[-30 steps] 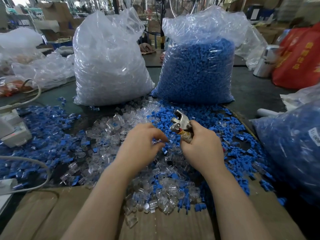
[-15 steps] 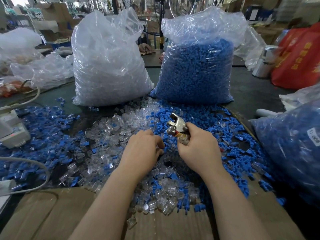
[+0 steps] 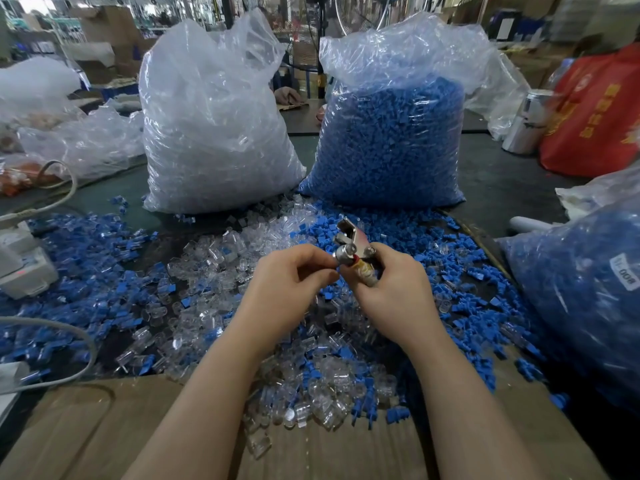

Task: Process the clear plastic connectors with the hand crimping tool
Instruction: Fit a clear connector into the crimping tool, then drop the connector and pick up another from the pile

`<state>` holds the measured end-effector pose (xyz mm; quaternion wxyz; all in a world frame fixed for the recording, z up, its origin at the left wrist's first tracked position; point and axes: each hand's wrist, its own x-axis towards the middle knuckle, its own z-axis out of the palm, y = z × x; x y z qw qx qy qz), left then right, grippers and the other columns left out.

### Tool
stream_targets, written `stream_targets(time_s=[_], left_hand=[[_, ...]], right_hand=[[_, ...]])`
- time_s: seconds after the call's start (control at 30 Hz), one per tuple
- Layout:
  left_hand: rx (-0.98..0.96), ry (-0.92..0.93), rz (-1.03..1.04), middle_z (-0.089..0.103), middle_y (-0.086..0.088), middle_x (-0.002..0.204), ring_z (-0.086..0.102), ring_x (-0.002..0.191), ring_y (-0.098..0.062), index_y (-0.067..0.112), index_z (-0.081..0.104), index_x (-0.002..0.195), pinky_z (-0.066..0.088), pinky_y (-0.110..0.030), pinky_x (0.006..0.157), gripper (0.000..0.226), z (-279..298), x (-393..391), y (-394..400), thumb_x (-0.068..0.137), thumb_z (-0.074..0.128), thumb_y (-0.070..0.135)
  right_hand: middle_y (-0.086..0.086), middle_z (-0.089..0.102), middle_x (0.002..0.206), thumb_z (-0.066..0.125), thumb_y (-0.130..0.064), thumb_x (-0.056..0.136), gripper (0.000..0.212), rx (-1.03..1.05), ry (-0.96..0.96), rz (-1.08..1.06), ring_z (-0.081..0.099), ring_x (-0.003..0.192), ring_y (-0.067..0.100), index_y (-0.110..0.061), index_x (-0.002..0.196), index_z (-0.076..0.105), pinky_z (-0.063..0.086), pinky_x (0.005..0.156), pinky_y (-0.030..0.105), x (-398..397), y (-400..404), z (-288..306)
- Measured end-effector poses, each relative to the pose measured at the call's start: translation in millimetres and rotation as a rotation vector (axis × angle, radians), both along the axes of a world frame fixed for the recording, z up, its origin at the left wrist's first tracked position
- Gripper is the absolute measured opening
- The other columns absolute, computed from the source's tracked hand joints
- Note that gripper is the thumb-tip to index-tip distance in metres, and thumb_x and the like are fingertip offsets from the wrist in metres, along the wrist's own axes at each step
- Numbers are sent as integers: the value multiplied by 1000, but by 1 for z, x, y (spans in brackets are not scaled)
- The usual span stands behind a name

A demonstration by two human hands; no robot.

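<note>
The right hand (image 3: 394, 289) is wrapped tight around the handles of the crimping tool (image 3: 351, 251), with the shiny metal head poking up above the fingers. The left hand (image 3: 287, 282) sits right beside the tool, its fingers curled in and its fingertips pressed together at the tool's round metal part. It looks like it is pinching something small there, but the piece is too tiny and clear to see, so I cannot tell for sure.

The clear connectors (image 3: 311, 386) lie in a big loose pile under and in front of the tool, mixed with little blue caps (image 3: 450, 258). Behind the tool stand two big bags — the bag of clear parts (image 3: 214, 133) to its back left and the bag of blue parts (image 3: 391, 140) straight behind it.

What could go wrong? The left fingertips are very close to the tool's mouth, so a quick squeeze could nip a finger. The clear piece is slippery and hard to see — it could tip sideways in the tool and get crushed crooked, or pop out and vanish into the pile below. A blue cap could also get picked up by mistake, since the two kinds are mixed together.
</note>
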<state>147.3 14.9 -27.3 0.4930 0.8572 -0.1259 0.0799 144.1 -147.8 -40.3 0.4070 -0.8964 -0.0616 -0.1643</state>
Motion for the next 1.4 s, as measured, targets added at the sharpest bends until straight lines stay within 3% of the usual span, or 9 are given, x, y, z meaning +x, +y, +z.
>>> stream_targets(time_s=[0.1, 0.33, 0.67, 0.73, 0.87, 0.93, 1.03, 1.23, 1.4], left_hand=[[32, 55, -4, 70, 17, 72, 57, 55, 6, 33, 67, 82, 41, -8, 52, 20, 2, 1, 2, 81, 78, 16], [497, 192, -79, 65, 16, 74, 58, 65, 6, 31, 63, 77, 39, -7, 54, 18, 1, -1, 0, 75, 82, 30], [517, 137, -64, 65, 16, 82, 61, 78, 1, 30, 60, 87, 54, -19, 71, 19, -6, -2, -7, 83, 74, 18], [386, 127, -4, 65, 16, 85, 61, 77, 3, 33, 58, 90, 51, -16, 69, 20, -6, -1, -5, 86, 74, 21], [-188, 206, 58, 71, 3, 92, 72, 74, -7, 20, 61, 101, 57, -18, 66, 20, 0, 1, 4, 87, 72, 10], [-379, 233, 19, 73, -3, 93, 74, 79, -14, 12, 62, 104, 57, -21, 69, 20, 3, 1, 8, 87, 71, 4], [-480, 211, -21, 74, 0, 89, 74, 81, -16, 11, 63, 102, 58, -24, 73, 21, 3, 1, 9, 86, 68, -3], [-570, 189, -71, 76, 0, 89, 73, 81, -13, 11, 61, 101, 56, -20, 73, 24, 3, 0, 9, 85, 65, -7], [-596, 157, -82, 75, -2, 90, 73, 84, -15, 8, 59, 100, 56, -22, 77, 30, 4, -1, 8, 80, 69, -11]], right_hand=[[-8, 65, 73, 71, -27, 84, 10, 14, -3, -9, 59, 69, 17, -22, 88, 64, 49, 62, 39, 0, 1, 0], [-10, 61, 68, 70, -34, 87, 13, 36, -38, -61, 58, 68, 16, -26, 84, 61, 49, 62, 38, 0, 1, 0], [-12, 59, 67, 69, -34, 88, 15, 47, -50, -63, 58, 68, 16, -29, 82, 57, 50, 64, 40, 0, 1, 1], [-13, 60, 68, 69, -34, 88, 13, 71, -44, -59, 58, 68, 14, -28, 83, 58, 50, 64, 40, 0, 1, 1], [-12, 62, 69, 68, -37, 89, 13, 169, -36, -55, 56, 66, 7, -26, 86, 62, 47, 62, 34, 0, 0, -1], [-12, 61, 68, 68, -37, 89, 12, 229, -33, -42, 56, 65, 3, -27, 86, 63, 44, 57, 23, 0, 1, -1], [-11, 59, 65, 68, -33, 90, 12, 323, -11, 12, 52, 60, -1, -29, 82, 60, 38, 54, 14, -1, 2, 1], [-8, 61, 69, 68, -27, 92, 14, 383, 0, 94, 52, 63, 3, -27, 80, 60, 42, 56, 17, -3, 4, 4], [-19, 60, 63, 69, -28, 91, 18, 386, -11, 86, 53, 60, -1, -30, 76, 58, 40, 55, 12, -3, 7, 4]])
